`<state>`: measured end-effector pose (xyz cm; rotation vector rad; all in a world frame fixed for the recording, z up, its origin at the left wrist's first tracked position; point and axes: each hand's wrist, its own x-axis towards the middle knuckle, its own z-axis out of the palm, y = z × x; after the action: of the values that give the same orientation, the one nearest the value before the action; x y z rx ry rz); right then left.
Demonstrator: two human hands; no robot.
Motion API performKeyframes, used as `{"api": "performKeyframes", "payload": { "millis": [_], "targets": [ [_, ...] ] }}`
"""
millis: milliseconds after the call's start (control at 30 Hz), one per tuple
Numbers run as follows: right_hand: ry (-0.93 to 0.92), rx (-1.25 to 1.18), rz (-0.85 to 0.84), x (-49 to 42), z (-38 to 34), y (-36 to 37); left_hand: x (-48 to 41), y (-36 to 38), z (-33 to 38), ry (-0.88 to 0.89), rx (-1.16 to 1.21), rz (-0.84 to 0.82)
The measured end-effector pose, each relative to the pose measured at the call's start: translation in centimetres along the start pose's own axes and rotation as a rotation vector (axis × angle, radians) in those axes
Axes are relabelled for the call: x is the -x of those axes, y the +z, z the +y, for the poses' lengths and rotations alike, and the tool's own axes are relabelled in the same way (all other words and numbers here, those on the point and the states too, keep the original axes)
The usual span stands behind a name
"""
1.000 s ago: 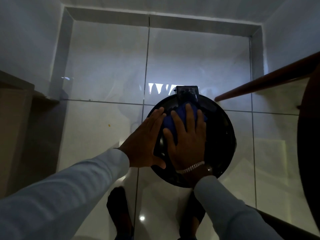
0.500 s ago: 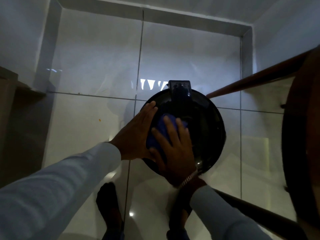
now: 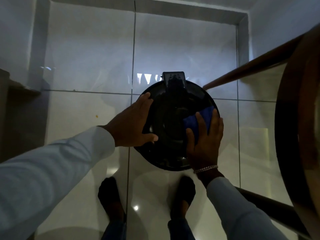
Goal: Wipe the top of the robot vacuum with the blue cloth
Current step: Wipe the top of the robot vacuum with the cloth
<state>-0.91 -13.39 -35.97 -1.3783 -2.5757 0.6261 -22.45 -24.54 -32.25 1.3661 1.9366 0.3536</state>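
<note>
A round black robot vacuum (image 3: 173,122) sits on the glossy white tiled floor, docked against a small black charging base (image 3: 174,79) at its far side. My right hand (image 3: 205,141) presses the blue cloth (image 3: 199,119) flat on the vacuum's right edge; part of the cloth is hidden under the fingers. My left hand (image 3: 131,123) lies flat with fingers spread on the vacuum's left rim, holding nothing.
A round wooden table (image 3: 297,129) with slanted brown legs (image 3: 242,73) stands close on the right. A dark cabinet edge (image 3: 10,94) is on the left. My two feet (image 3: 110,196) stand just behind the vacuum. Walls close the far side.
My right hand has slid the blue cloth from the vacuum's top centre to its left part, then across to the right edge. My left hand stayed on the left rim.
</note>
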Motion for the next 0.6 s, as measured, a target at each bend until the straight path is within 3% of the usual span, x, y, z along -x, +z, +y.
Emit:
{"api": "performKeyframes", "payload": {
  "millis": [100,267,400,600],
  "targets": [
    [-0.019,0.005,0.000,-0.1,0.4,0.0,-2.6,-1.4,0.7,0.152,-0.121,-0.021],
    [-0.062,-0.009,0.052,-0.4,0.7,0.2,-7.3,-2.9,2.2,0.208,-0.447,-0.304],
    [0.060,-0.130,0.088,0.4,-1.7,0.7,-8.1,-4.2,2.2,0.198,-0.540,-0.416],
    [-0.143,-0.098,0.022,3.5,-4.2,1.2,-8.4,-6.1,2.6,0.203,-0.553,-0.478]
  ]
}}
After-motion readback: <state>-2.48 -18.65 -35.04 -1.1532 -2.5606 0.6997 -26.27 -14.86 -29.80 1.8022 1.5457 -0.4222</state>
